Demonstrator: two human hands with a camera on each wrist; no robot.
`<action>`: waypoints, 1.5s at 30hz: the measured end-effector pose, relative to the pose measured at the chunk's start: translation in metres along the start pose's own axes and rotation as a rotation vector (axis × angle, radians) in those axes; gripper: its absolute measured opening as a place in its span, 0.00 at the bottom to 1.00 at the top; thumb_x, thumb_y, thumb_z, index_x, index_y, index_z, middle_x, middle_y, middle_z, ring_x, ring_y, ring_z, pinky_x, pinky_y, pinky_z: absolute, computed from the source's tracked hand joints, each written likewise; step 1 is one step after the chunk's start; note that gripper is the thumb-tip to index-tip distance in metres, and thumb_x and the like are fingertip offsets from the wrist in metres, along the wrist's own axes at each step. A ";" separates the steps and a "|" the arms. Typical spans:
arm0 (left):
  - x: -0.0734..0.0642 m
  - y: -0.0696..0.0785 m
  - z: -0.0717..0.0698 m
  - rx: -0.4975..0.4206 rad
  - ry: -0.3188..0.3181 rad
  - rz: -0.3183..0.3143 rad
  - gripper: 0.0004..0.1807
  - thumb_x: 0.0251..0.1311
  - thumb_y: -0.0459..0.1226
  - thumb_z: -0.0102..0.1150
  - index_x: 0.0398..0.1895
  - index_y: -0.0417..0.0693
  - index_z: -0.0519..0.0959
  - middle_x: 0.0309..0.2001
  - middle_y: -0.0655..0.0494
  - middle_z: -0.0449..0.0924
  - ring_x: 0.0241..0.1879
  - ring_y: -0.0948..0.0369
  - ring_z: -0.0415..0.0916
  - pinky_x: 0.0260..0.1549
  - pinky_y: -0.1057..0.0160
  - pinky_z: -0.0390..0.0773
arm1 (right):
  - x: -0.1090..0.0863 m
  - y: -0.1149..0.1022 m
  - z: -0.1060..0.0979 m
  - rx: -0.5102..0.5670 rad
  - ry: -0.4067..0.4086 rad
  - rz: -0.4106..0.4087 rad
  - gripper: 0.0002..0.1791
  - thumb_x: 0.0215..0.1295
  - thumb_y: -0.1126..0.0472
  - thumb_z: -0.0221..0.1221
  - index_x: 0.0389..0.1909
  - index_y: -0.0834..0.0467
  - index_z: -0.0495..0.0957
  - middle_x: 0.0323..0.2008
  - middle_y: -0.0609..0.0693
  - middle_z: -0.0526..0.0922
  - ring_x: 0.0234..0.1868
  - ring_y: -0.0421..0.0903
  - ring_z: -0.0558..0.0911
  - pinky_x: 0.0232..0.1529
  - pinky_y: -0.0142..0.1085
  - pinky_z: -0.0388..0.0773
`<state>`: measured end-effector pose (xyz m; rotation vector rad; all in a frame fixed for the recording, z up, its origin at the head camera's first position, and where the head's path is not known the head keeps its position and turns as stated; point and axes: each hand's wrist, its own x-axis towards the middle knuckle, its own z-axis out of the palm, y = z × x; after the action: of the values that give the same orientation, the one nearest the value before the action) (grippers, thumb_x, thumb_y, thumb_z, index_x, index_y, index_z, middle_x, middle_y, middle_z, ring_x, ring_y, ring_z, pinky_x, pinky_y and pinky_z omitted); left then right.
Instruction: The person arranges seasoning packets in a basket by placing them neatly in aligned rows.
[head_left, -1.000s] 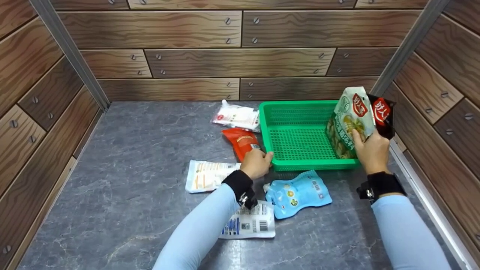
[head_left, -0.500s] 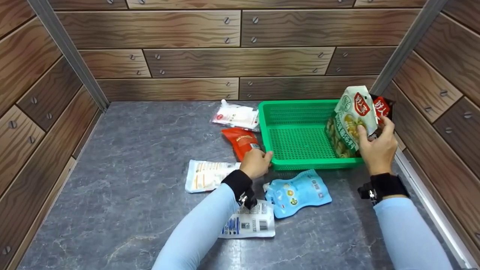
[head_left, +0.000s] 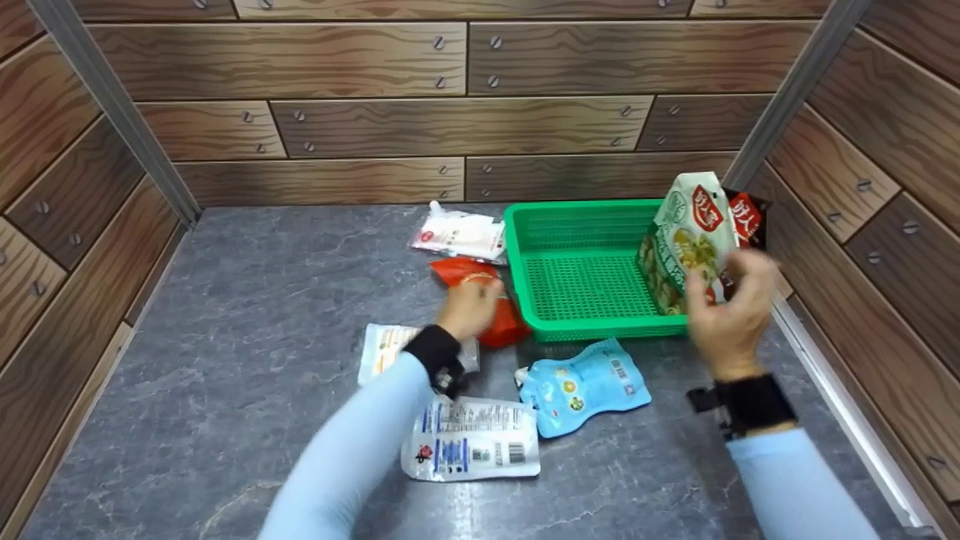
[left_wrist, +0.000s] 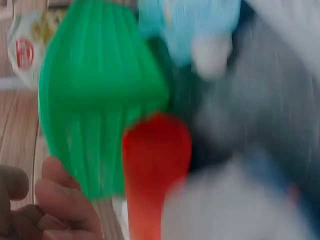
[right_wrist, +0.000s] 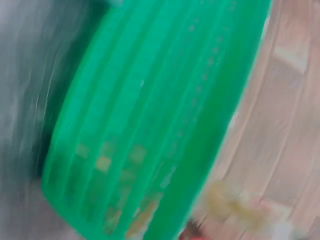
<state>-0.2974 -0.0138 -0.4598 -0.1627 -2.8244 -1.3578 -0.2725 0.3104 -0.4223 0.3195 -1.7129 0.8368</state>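
Note:
My left hand (head_left: 466, 309), blurred by motion, hangs over the red pouch (head_left: 506, 326) beside the basket's left side. In the left wrist view the fingers (left_wrist: 65, 200) bend loosely with nothing between them. At the basket's front right, my right hand (head_left: 735, 315) is apart from the bags, thumb and fingers spread, and blurred. A pale green food bag (head_left: 694, 225) stands upright in the right end of the green basket (head_left: 600, 328). Behind it leans a dark bag with a red label (head_left: 746, 221). The right wrist view shows mainly the basket's outer wall (right_wrist: 145, 100).
A light blue spouted pouch (head_left: 585, 386) lies in front of the basket. Left of it are a silver-white pouch with a barcode (head_left: 480, 439) and a white pouch with orange print (head_left: 382, 349). A white spouted package (head_left: 461, 234) lies at the back, against the basket.
My left hand has let go of the basket's rim and moved left over the red pouch. My right hand has released the green bag and drawn back toward me.

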 end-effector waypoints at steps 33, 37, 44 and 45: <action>0.113 -0.100 -0.049 0.725 -0.129 0.072 0.41 0.57 0.28 0.59 0.74 0.57 0.58 0.70 0.46 0.59 0.67 0.43 0.59 0.49 0.41 0.75 | -0.120 -0.083 0.029 0.504 -1.092 -0.066 0.04 0.65 0.61 0.61 0.36 0.48 0.82 0.31 0.39 0.82 0.28 0.32 0.76 0.29 0.25 0.75; 0.116 -0.105 -0.046 0.725 -0.136 0.066 0.39 0.60 0.28 0.56 0.74 0.59 0.58 0.72 0.49 0.58 0.70 0.46 0.53 0.50 0.40 0.74 | -0.120 -0.083 0.030 0.526 -1.134 -0.038 0.05 0.67 0.61 0.59 0.38 0.47 0.81 0.33 0.39 0.82 0.27 0.31 0.75 0.29 0.23 0.73; 0.116 -0.099 -0.045 0.669 -0.112 0.150 0.31 0.63 0.24 0.47 0.68 0.56 0.68 0.66 0.46 0.66 0.67 0.43 0.59 0.53 0.42 0.73 | -0.117 -0.078 0.033 0.509 -1.132 -0.037 0.05 0.67 0.60 0.59 0.38 0.47 0.81 0.32 0.39 0.82 0.27 0.31 0.75 0.30 0.22 0.72; 0.115 -0.098 -0.046 0.666 -0.107 0.149 0.30 0.63 0.24 0.46 0.67 0.56 0.69 0.65 0.45 0.68 0.65 0.43 0.62 0.53 0.43 0.73 | -0.117 -0.078 0.034 0.507 -1.133 -0.042 0.04 0.67 0.60 0.59 0.38 0.47 0.81 0.32 0.39 0.82 0.27 0.31 0.75 0.30 0.22 0.72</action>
<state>-0.4230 -0.0992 -0.5018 -0.4279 -3.0871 -0.3463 -0.2136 0.2084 -0.5055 1.3670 -2.4592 1.1564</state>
